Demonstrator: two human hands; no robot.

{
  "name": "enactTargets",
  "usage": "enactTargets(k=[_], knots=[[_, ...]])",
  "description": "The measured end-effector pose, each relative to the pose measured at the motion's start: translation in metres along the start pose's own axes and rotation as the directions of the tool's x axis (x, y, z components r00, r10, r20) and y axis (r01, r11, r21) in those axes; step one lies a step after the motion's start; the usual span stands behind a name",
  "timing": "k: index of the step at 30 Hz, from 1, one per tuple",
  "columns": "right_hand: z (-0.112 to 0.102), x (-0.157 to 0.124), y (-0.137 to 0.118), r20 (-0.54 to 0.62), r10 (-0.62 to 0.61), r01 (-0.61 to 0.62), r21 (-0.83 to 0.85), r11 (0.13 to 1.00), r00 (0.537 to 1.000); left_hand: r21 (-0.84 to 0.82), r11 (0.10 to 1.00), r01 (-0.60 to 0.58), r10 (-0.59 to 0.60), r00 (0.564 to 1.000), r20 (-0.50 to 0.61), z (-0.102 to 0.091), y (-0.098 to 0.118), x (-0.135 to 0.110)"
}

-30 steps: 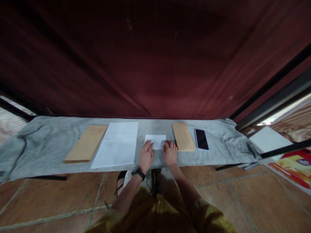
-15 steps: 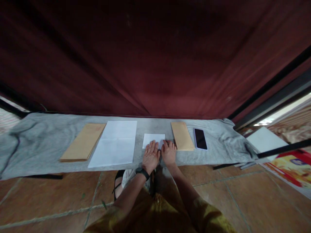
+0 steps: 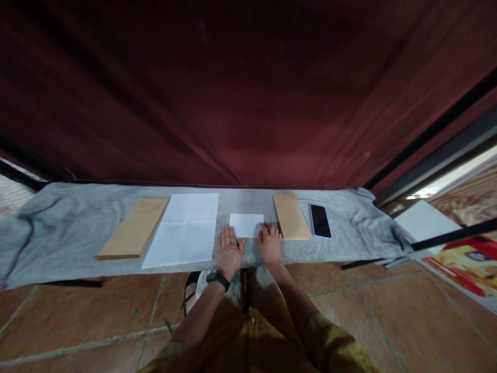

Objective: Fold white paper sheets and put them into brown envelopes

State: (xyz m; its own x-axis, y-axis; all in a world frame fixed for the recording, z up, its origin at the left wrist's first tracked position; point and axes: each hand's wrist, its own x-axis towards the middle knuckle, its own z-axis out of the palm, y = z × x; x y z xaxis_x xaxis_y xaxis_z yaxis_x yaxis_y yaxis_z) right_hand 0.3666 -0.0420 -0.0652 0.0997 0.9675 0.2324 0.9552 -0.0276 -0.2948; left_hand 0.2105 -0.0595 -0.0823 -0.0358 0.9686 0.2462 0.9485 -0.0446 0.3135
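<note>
A small folded white sheet of paper [image 3: 245,225] lies flat on the grey cloth in front of me. My left hand [image 3: 229,253], with a dark watch on its wrist, rests palm down at the paper's lower left corner. Its fingers are stretched out and hold nothing. At the lower right corner my right hand [image 3: 269,244] touches the paper with its fingers bent and apart. That hand lies beside a brown envelope [image 3: 293,216]. Left of my left hand is a stack of larger white sheets [image 3: 182,228] with a crease across the top one.
A cloth-covered bench [image 3: 236,194] runs across in front of me. Brown envelopes [image 3: 134,228] are stacked at the left. A phone [image 3: 320,221] lies at the right. Dark red fabric [image 3: 248,103] hangs behind. A red and yellow box [image 3: 471,264] is at the far right.
My left hand has slid left from the middle of the folded paper to its lower left corner, uncovering more of it. My right hand has stayed nearly in place.
</note>
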Motion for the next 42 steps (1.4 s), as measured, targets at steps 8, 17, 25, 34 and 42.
enactTargets(k=[8,17,25,34,42], knots=[[0.001,0.000,0.000,-0.020,-0.005,0.005,0.006,1.000,1.000,0.007,0.999,-0.034,0.034,0.998,-0.047,-0.004,-0.001,-0.002],[0.004,-0.001,0.003,-0.041,-0.029,0.029,0.007,1.000,0.999,-0.005,0.950,-0.313,0.313,0.945,0.094,-0.013,-0.001,0.006],[0.008,-0.005,0.004,-0.180,-0.113,0.145,0.177,0.974,0.977,0.017,0.952,-0.304,0.300,0.946,0.118,-0.014,0.002,0.005],[0.010,-0.011,-0.009,0.038,-0.455,0.428,0.279,0.860,0.890,0.046,0.947,-0.318,0.309,0.940,0.142,-0.017,0.002,0.003],[0.008,-0.027,0.005,0.027,-0.448,0.444,0.090,0.891,0.894,0.044,0.947,-0.319,0.312,0.942,0.126,-0.015,0.001,0.002]])
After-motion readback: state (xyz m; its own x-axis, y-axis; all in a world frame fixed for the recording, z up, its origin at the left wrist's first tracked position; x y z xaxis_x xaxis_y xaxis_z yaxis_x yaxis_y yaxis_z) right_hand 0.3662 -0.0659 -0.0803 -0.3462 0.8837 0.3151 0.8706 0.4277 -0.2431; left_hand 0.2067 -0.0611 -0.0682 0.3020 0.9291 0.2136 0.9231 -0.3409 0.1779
